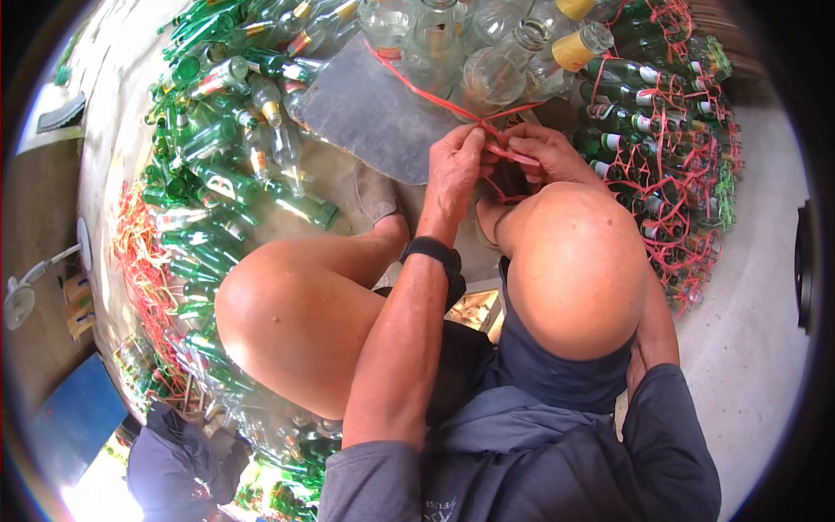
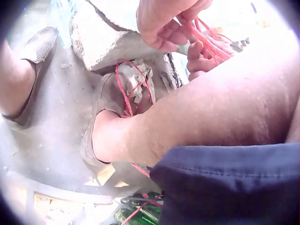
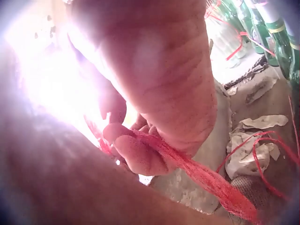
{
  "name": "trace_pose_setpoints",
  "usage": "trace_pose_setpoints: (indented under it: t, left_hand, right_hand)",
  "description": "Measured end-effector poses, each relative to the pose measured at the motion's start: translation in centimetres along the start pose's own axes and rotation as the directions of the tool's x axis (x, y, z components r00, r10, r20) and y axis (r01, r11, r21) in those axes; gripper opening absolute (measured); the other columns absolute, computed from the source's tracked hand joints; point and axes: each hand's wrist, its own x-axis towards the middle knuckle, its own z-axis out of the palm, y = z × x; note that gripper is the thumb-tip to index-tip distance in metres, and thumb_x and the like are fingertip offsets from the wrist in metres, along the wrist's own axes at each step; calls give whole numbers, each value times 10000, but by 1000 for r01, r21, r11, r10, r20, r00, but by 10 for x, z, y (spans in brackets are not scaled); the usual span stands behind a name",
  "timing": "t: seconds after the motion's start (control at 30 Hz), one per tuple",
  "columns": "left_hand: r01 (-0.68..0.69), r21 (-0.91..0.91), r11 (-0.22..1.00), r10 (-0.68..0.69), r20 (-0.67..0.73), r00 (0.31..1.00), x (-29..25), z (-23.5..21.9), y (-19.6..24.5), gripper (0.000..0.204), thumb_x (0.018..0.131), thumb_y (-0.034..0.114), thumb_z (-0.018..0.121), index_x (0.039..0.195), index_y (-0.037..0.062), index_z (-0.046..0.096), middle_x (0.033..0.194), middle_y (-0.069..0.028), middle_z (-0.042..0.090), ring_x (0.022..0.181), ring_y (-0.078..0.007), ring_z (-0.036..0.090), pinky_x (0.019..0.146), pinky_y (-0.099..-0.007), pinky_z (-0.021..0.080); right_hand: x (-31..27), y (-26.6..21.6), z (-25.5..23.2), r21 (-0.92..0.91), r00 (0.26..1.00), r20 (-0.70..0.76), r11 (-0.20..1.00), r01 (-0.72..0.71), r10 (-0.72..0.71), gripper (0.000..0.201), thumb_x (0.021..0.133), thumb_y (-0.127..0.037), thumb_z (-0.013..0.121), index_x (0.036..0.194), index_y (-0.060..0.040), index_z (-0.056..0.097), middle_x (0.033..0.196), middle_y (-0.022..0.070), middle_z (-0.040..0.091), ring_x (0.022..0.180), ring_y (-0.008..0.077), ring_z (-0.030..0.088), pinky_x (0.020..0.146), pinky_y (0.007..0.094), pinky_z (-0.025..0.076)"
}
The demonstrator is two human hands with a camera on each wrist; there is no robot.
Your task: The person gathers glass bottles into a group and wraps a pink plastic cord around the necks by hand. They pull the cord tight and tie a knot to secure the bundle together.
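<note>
Green bottles (image 1: 217,183) lie heaped across the far left of the floor, with more tied in red netting at the far right (image 1: 670,165). Clear glass bottles (image 1: 487,61) stand at the far centre, just beyond a grey stone slab (image 1: 374,113). Between the person's raised knees, the left hand (image 1: 457,165) and the right hand (image 1: 544,157) meet near the slab's edge, fingers curled and pinching a red string (image 1: 509,155). The string runs taut from the fingers up toward the clear bottles; loose loops of it lie on the ground below the hands.
</note>
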Motion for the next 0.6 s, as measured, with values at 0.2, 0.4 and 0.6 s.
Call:
trace_pose_setpoints:
  t: [0.2,0.4,0.6]
  left_hand:
    - [-17,-46,999,17,-5,1000,4,-2,-2,278,1045,217,546,1131,12,713,996,-63,730,869,-155,687,745,-306,570]
    - [1,-73,997,-2,-15,1000,2,-1,8,288,1041,189,526,1161,-10,695,973,-72,713,861,-158,683,747,-311,581]
    - [9,-99,995,-14,-49,999,4,2,10,281,1028,156,514,1176,-10,686,885,-34,661,804,-139,652,678,-290,565]
  right_hand:
    - [-5,-1,4,-205,988,-105,975,86,-110,153,1007,-199,688,1073,-71,738,875,-43,657,828,36,581,720,225,461]
    - [-2,-6,-9,-508,949,-95,834,215,-302,180,997,-209,698,1035,-37,732,837,-38,631,765,48,543,679,249,444]
    - [-1,-13,-5,-490,923,-138,834,253,-361,192,1001,-222,671,975,-41,731,764,-59,611,636,28,479,563,228,378]
